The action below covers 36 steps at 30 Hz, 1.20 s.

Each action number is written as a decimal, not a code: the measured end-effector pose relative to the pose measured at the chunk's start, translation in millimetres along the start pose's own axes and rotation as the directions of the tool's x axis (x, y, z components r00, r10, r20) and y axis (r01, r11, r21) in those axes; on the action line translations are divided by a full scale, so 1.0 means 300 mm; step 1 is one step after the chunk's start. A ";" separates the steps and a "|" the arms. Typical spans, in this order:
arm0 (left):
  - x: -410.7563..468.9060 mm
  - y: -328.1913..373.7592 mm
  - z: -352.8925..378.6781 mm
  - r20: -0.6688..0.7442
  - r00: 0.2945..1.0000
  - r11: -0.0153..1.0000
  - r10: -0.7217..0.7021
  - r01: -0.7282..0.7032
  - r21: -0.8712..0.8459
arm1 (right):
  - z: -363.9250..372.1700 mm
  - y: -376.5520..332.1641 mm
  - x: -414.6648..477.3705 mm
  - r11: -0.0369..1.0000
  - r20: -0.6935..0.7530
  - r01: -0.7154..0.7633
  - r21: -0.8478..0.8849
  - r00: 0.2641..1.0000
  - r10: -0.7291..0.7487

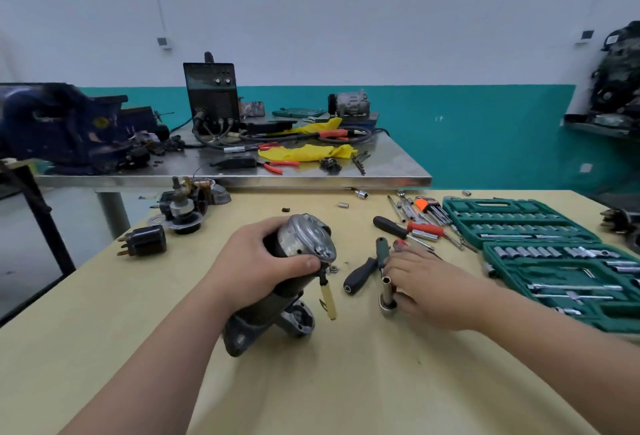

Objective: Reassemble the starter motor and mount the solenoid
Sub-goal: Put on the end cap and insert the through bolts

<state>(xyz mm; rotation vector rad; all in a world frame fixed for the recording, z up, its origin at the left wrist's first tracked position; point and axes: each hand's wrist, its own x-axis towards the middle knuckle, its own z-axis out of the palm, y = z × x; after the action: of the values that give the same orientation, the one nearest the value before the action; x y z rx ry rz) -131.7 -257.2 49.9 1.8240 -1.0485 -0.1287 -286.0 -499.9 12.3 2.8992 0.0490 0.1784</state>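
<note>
Keep the starter motor [304, 237] braced as now: tilted, nose housing down on the tabletop [311, 382], silver end cap up and facing away. Probably the end-cap fastening step, so steady the body before bringing a tool in, seat the deep socket [386, 291] square on the fastener, and start threads by feel rather than force. Mind the yellow-sleeved lead [329, 299] dangling off the cap edge; keep it out from under the tool. Left hand [256, 261] wrapped round the motor's dark body, fingers [266, 227] curled over the top, thumb pressed just below the cap. Right hand [436, 289] apart from the motor, fingers [415, 261] nearly straight and close together, lying over the deep socket, thumb by its base, no closed grip visible. Small nut [333, 269] on the tabletop just beside the cap. Further left, black solenoid [143, 244] lying well apart, not yet mounted.
</note>
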 end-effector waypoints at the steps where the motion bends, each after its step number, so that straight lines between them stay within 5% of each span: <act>1: 0.000 0.000 -0.002 -0.002 1.000 1.000 -0.007 0.007 0.003 | 0.006 -0.012 -0.004 0.998 -0.007 -0.035 0.051 0.999 0.035; 5: -0.004 0.000 -0.009 0.003 1.000 1.000 0.006 -0.006 0.024 | 0.025 -0.068 -0.023 0.956 0.096 -0.125 0.265 0.990 0.103; 11: -0.020 -0.011 -0.005 0.004 0.999 0.999 0.035 -0.035 0.025 | 0.000 -0.088 0.020 0.997 0.143 0.043 0.059 0.988 -0.051; 15: -0.016 -0.015 -0.003 -0.005 1.000 0.999 0.026 -0.026 0.022 | -0.007 -0.129 0.029 0.978 0.161 -0.097 0.182 0.985 0.068; 17: -0.016 -0.020 -0.003 -0.010 1.000 0.999 0.027 -0.027 0.028 | -0.024 -0.133 0.037 0.894 0.084 -0.220 0.391 0.975 0.203; 20: -0.016 -0.026 -0.002 -0.011 1.000 0.999 0.020 -0.020 0.042 | -0.090 -0.136 0.048 0.613 0.034 -0.257 0.747 0.935 0.352; 24: -0.022 -0.022 -0.002 0.003 1.000 0.997 0.015 -0.015 0.069 | -0.173 -0.155 0.032 0.410 0.051 -0.173 0.896 0.955 0.291; 28: -0.029 -0.012 -0.001 -0.009 1.000 0.995 0.016 -0.015 0.101 | -0.223 -0.174 0.015 0.608 -0.131 -0.115 0.786 0.929 0.345; 32: -0.034 -0.007 0.001 -0.023 1.000 0.994 0.020 -0.018 0.105 | -0.266 -0.181 0.008 0.511 -0.196 -0.055 0.858 0.884 0.424; 36: -0.033 -0.012 0.004 -0.030 0.999 0.994 0.030 -0.027 0.102 | -0.297 -0.224 0.032 0.672 -0.330 0.036 0.740 0.889 0.316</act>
<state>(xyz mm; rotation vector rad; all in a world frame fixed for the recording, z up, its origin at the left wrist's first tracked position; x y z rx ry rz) -136.3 -250.7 42.9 1.8948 -1.0757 -0.0299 -288.9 -413.6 83.5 3.5855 -0.0511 1.0848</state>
